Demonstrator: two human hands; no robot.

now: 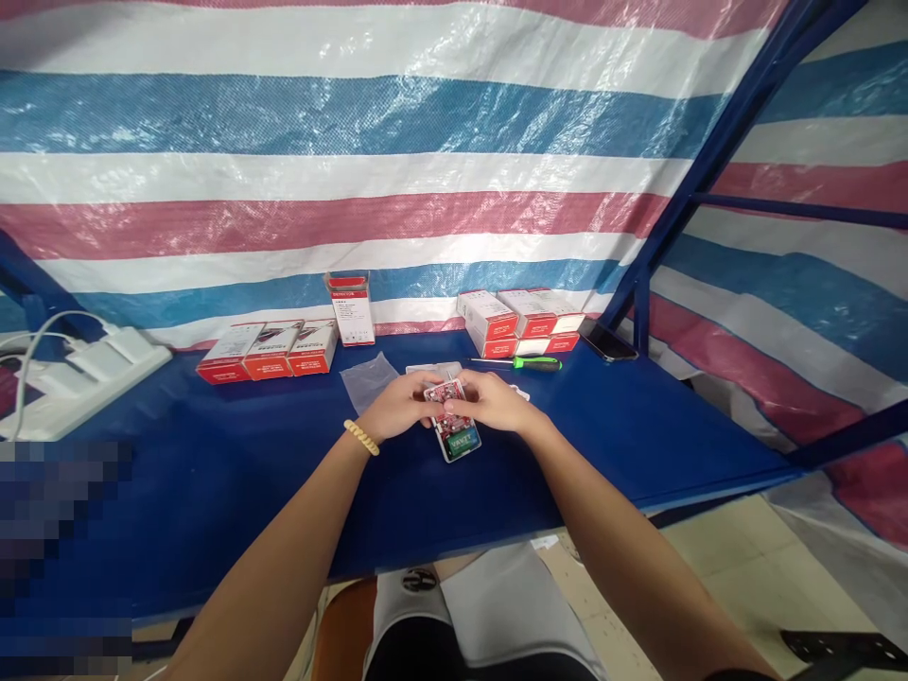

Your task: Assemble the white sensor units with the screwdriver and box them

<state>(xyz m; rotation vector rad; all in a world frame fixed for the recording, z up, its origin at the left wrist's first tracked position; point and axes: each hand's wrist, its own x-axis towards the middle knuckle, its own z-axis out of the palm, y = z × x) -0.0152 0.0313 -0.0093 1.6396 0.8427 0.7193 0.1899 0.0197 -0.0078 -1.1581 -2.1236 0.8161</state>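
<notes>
We watched left hand (401,405) and right hand (492,401) both clamped on opened detector (451,421), red circuit board exposed, resting on blue bench (213,473). Risk we judged: fingers pressing board could bend components; screwdriver (525,362) nearby might roll.

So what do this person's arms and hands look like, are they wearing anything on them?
Both arms are bare, with no sleeves or gloves in view. The left hand has a pale yellow beaded bracelet at the wrist. The right hand shows no ring, watch or band.
</notes>
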